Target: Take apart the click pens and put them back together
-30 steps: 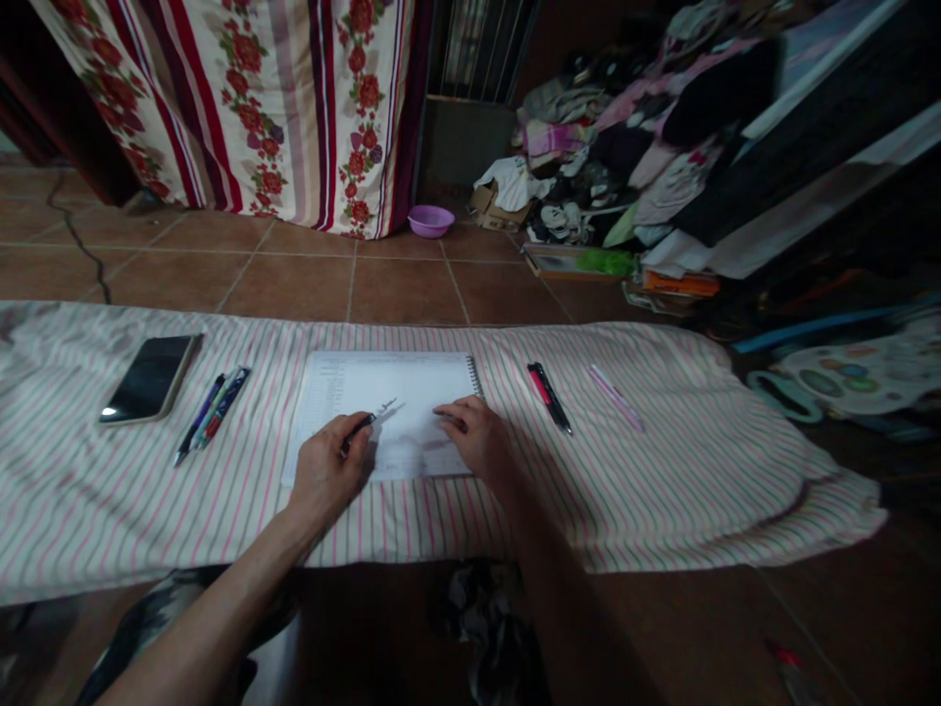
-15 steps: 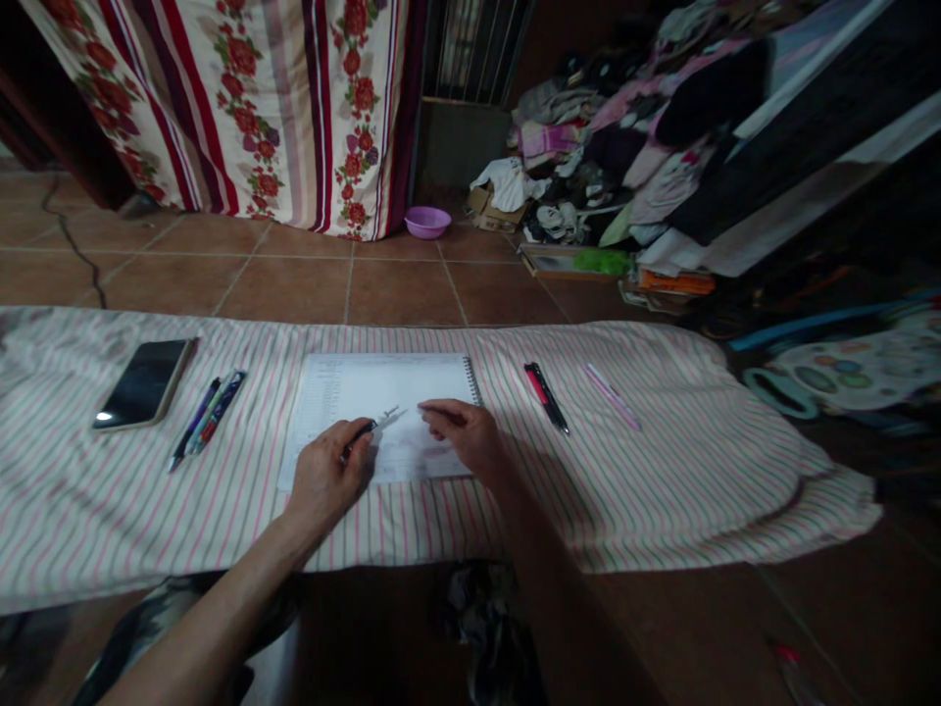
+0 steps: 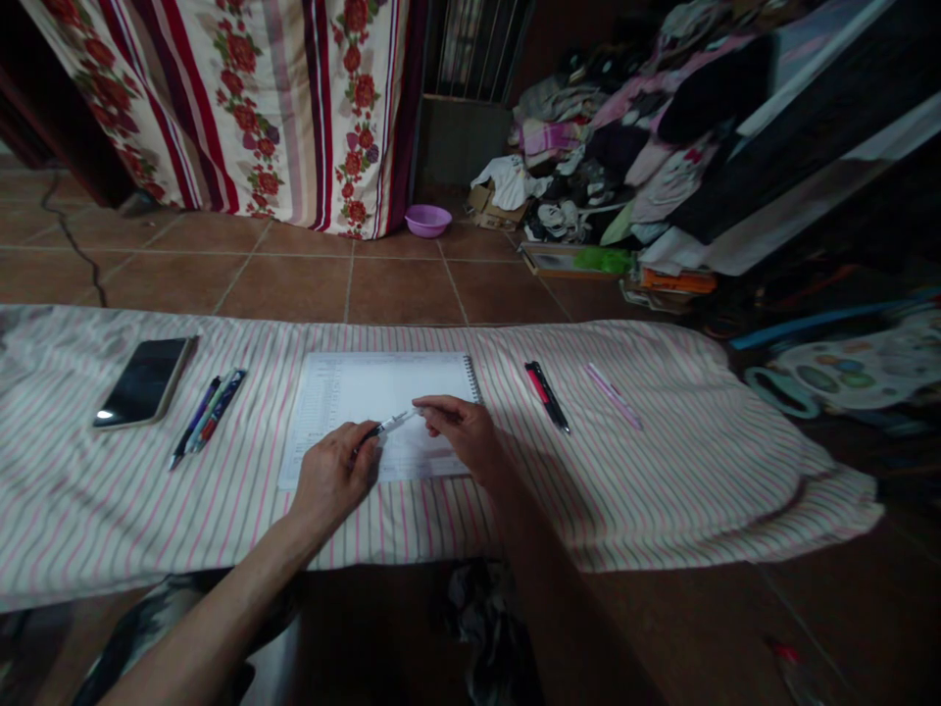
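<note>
A spiral notebook (image 3: pixel 368 392) lies open on a striped cloth (image 3: pixel 662 471) spread over the floor. My left hand (image 3: pixel 332 480) rests on the notebook's near edge, closed around a pen (image 3: pixel 387 426) that points up and to the right. My right hand (image 3: pixel 463 436) lies on the page just right of it, and its fingertips pinch the pen's far tip.
A phone (image 3: pixel 143 380) and a few pens (image 3: pixel 207 414) lie left of the notebook. A red-and-black pen (image 3: pixel 547 394) and a pink pen (image 3: pixel 614 396) lie to its right. A purple bowl (image 3: pixel 427 221), a floral curtain (image 3: pixel 279 108) and a clothes pile (image 3: pixel 624 137) stand behind.
My right hand has slid left across the page and taken hold of the pen's tip. The left hand has tilted the pen toward it.
</note>
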Tool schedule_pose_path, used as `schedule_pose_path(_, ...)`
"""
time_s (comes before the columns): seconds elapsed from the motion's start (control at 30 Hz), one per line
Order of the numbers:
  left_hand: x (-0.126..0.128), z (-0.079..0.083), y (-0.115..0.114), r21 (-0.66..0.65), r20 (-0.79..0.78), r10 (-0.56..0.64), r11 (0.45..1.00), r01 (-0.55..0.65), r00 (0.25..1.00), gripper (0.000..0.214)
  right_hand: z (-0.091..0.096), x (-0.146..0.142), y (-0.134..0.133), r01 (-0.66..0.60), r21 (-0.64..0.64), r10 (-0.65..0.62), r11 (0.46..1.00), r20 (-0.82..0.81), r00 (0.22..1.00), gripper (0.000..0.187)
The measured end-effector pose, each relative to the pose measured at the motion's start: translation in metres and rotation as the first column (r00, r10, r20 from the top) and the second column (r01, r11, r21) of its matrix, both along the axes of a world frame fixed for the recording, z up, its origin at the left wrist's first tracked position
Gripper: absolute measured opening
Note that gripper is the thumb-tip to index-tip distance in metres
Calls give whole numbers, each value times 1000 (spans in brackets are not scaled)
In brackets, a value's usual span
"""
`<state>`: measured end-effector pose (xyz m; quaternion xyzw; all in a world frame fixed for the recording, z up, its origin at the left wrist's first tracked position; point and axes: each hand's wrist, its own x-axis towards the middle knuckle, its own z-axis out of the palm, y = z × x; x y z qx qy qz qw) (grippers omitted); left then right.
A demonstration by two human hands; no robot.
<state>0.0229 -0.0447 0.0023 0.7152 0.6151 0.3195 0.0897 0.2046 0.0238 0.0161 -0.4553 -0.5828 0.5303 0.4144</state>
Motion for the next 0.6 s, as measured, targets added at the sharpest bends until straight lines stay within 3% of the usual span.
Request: schedule_pose_path(0.6,1,0,0,-37,-37,-7,999,6,999,30,-5,0,0,-43,67,40,997,40,998,20)
